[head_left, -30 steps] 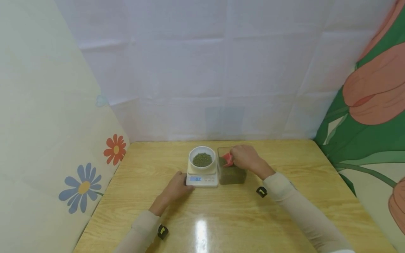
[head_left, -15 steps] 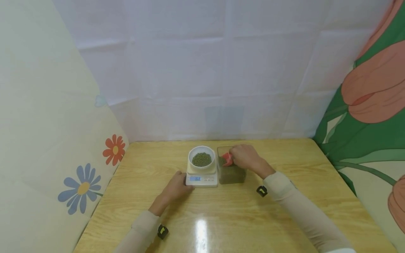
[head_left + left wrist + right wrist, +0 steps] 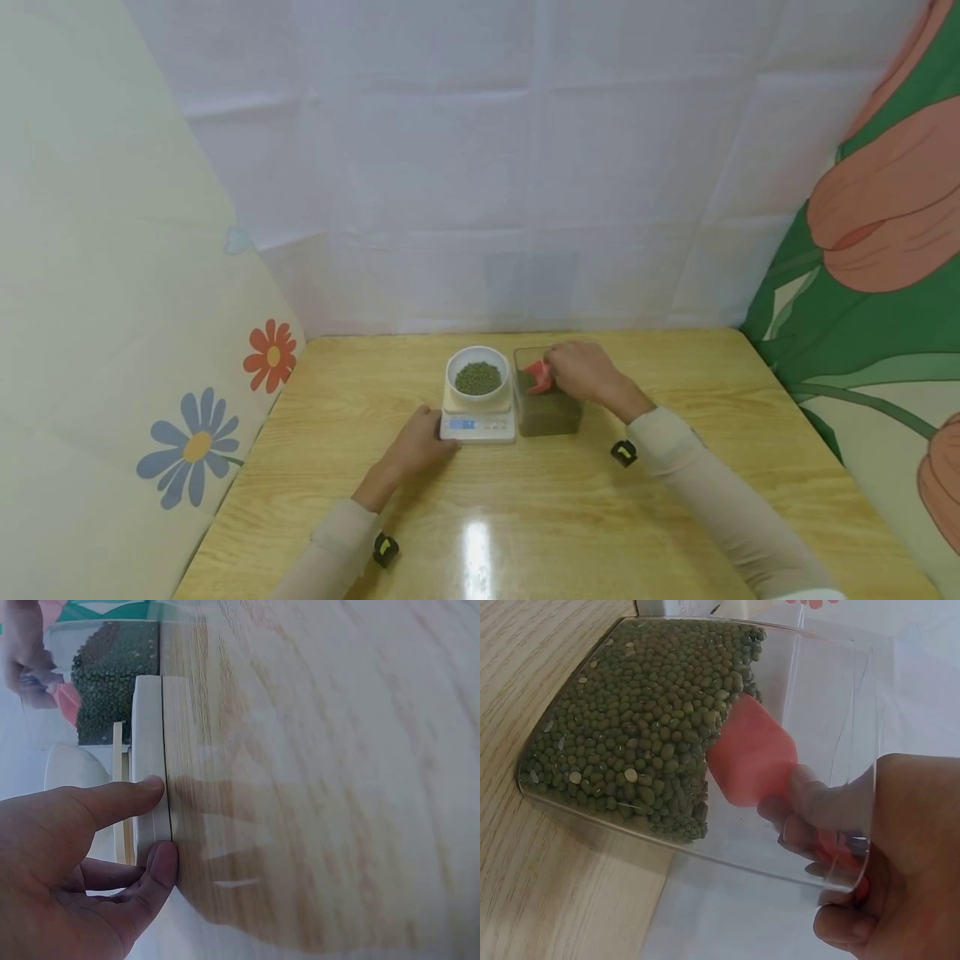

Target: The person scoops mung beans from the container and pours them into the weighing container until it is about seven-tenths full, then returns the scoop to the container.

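My left hand (image 3: 416,443) holds the front left corner of a white digital kitchen scale (image 3: 495,430), thumb and fingers on its edge in the left wrist view. On the scale sits a white bowl (image 3: 478,397) with green mung beans (image 3: 478,378) in it; the lit display is too small to read. Right beside the scale stands a clear plastic container (image 3: 829,667), more than half full of mung beans (image 3: 645,712). Reaching in over its rim, my right hand (image 3: 585,371) grips the handle of a red scoop (image 3: 754,754), whose head is partly among the beans.
The wood-grain table (image 3: 525,517) reaches to a white cloth backdrop (image 3: 420,167). Flower-patterned panels (image 3: 885,333) flank it on the left and right. Small black wrist devices (image 3: 386,550) hang beneath both sleeves.
The right hand and the red scoop shift only slightly inside the container. The left hand, scale and bowl keep their places.
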`<action>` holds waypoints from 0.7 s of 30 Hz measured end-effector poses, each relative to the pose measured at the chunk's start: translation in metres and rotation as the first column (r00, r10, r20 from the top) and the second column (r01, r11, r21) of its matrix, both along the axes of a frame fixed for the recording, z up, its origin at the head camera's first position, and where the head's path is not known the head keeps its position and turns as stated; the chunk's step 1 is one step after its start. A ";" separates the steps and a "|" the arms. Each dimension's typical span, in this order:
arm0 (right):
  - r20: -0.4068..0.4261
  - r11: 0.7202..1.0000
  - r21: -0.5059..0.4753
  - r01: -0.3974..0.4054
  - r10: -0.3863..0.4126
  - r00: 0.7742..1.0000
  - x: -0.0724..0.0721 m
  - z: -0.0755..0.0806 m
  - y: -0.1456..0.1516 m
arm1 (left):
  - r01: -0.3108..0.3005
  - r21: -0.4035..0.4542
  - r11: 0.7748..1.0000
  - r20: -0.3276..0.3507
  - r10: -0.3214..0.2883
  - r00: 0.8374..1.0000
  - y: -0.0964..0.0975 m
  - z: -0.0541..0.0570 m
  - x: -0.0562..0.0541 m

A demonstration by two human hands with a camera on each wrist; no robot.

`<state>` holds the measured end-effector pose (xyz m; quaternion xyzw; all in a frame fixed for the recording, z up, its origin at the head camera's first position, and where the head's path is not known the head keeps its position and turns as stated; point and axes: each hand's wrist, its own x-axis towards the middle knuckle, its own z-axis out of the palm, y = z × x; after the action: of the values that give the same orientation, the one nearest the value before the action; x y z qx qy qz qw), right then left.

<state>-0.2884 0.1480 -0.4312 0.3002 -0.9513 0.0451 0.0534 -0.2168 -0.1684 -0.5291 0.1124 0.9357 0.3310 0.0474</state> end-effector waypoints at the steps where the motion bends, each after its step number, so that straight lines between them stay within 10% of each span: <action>1: 0.003 1.000 -0.003 0.001 -0.001 1.000 0.000 0.000 0.001 | -0.002 -0.002 1.000 0.003 0.002 1.000 0.000 0.000 0.000; 21: 0.020 0.999 -0.040 0.000 0.001 1.000 0.002 0.005 0.009 | -0.006 0.005 1.000 -0.001 0.006 1.000 0.000 -0.001 0.001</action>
<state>-0.2861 0.1574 -0.4264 0.2987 -0.9507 0.0671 0.0498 -0.2162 -0.1687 -0.5305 0.1100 0.9352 0.3334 0.0459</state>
